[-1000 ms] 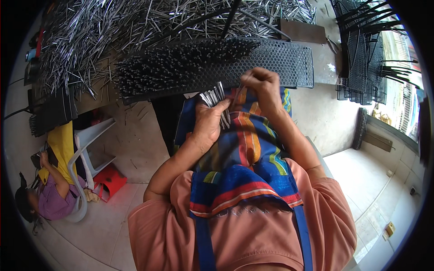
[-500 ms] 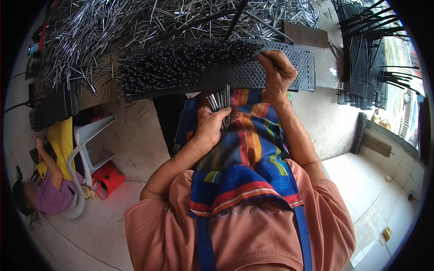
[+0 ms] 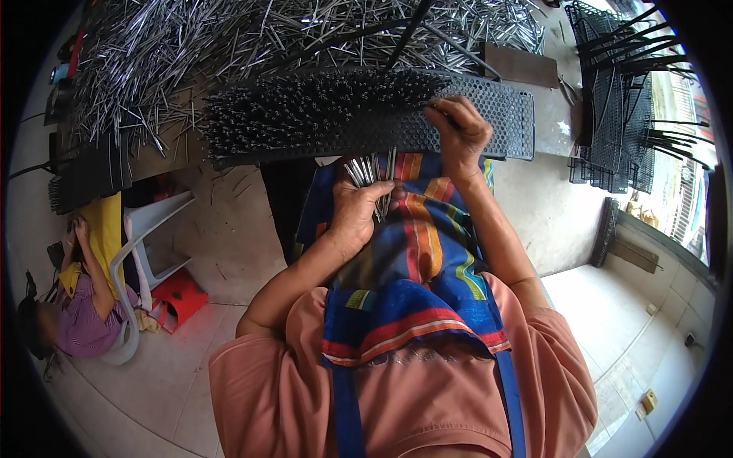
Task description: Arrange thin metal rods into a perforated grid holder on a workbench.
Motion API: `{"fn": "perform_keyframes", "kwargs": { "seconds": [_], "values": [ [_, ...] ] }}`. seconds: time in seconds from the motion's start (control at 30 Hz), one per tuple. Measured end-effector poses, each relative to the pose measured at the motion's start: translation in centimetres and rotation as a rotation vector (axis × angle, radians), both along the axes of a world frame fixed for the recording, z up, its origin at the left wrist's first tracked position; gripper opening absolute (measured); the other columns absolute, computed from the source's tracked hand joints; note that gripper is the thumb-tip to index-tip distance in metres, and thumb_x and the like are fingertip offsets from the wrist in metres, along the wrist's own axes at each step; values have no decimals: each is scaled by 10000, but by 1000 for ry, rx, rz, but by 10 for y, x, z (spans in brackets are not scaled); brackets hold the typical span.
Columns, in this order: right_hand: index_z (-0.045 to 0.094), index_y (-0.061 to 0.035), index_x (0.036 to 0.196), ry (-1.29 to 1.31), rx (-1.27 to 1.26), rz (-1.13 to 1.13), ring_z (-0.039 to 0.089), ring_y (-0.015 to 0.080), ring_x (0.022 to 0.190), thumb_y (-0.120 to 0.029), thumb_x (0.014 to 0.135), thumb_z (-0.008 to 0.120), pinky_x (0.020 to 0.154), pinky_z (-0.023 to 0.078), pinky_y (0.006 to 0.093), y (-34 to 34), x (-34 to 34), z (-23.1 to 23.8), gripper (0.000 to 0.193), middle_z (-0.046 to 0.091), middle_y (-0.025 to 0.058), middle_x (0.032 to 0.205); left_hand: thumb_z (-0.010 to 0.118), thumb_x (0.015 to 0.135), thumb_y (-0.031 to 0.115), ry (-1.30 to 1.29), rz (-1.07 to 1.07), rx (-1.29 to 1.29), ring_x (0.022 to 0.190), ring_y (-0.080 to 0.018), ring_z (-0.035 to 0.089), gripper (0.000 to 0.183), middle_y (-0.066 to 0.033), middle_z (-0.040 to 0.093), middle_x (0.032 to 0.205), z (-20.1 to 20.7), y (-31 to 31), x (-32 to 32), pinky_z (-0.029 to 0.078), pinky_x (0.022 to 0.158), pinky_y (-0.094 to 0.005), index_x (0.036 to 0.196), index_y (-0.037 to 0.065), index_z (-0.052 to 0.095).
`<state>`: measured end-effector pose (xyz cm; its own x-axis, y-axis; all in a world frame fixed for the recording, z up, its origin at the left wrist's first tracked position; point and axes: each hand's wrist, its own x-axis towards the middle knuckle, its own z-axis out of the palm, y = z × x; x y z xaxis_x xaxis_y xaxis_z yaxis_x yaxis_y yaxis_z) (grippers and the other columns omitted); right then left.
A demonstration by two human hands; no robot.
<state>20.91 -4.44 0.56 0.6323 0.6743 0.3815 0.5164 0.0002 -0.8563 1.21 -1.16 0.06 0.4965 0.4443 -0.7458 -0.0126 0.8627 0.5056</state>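
My left hand (image 3: 356, 208) is closed around a bundle of thin metal pins (image 3: 362, 169), low in front of the apron. Just beyond it lies a long black perforated plate (image 3: 500, 114). Dense upright dark pins (image 3: 305, 111) fill the left and middle of that plate, while bare holes show toward its right end. Over the right part of the plate, my right hand (image 3: 462, 131) is pinched, thumb against fingers. Whatever sits between those fingertips is too small to make out.
A wide heap of loose metal pins (image 3: 229, 46) covers the table behind the plate. Dark rods cross above it. A flat brown block (image 3: 521, 66) and pliers (image 3: 567, 90) lie at the right. Stacked black racks (image 3: 611, 114) stand farther right. At left, another person (image 3: 88, 324) sits in a chair.
My right hand has shifted slightly left and down, nearer the edge of the pin-filled area. My left hand keeps its bundle, whose pins have fanned a little. The seated person's arms have moved.
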Motion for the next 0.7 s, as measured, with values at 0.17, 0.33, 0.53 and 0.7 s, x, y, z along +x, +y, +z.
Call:
{"fn": "perform_keyframes", "kwargs": {
  "seconds": [0.17,0.33,0.53,0.7],
  "values": [
    [718,-5,873,-60,-109,-71,616,104,681,62,736,754,607,478,238,3,-10,9,157,655,61,783,639,819,-51,-13,27,-31,692,-195,694,200,-90,707,845,0,1,0,563,569,-310,996,43,636],
    [728,-17,901,-185,-160,-51,609,119,639,22,765,745,597,475,240,9,-1,10,143,649,75,750,641,817,-53,-72,63,-33,701,-203,694,227,-91,703,848,-5,2,1,574,599,-320,1026,36,632],
    [741,-35,973,-177,-236,-93,603,105,632,10,784,737,594,466,235,4,8,4,194,641,73,732,634,827,-46,-115,77,-87,712,-210,696,208,-102,706,865,-5,3,2,571,603,-321,1023,20,644],
    [730,-24,993,-197,-323,-104,580,81,632,-16,801,735,591,460,236,-14,-9,12,192,639,62,731,626,825,-60,-142,56,-104,722,-209,695,224,-108,708,872,1,6,-1,579,633,-336,1034,16,651]
  ]
}}
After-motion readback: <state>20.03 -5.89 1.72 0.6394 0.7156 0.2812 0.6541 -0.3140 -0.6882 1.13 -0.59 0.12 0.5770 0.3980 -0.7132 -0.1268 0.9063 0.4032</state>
